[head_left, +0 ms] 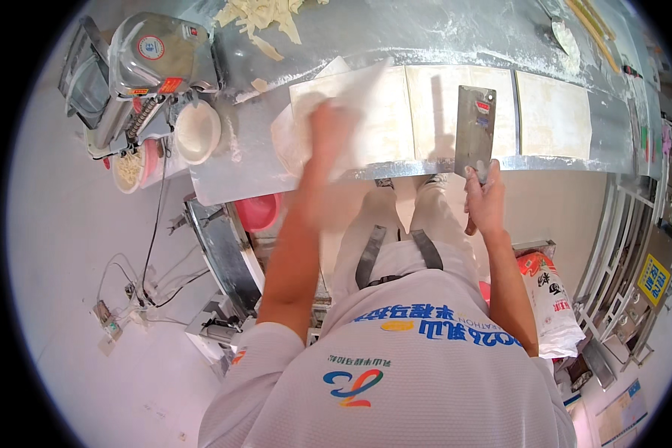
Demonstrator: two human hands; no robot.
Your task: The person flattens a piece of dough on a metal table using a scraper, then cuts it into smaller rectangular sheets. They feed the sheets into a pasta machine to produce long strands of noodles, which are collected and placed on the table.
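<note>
My right hand (484, 201) is wrapped round the handle of a cleaver (474, 119), its broad metal blade pointing away from me at the table's front edge. Flat, pale dough sheets lie side by side: a middle dough sheet (425, 97) partly behind the blade, a right dough sheet (554, 116), and a left dough sheet (388, 123). Over the left one, my left hand (330, 127) is smeared by motion. A whitish blur (362, 89) spreads from it to the upper right; whether the fingers grip it does not show.
Dough scraps (265, 19) lie at the back of the floury metal table (396, 33). A kitchen scale (160, 56) and a white bowl (197, 132) stand at the left. Wooden sticks (596, 33) rest at the back right. A printed sack (549, 306) sits below on the right.
</note>
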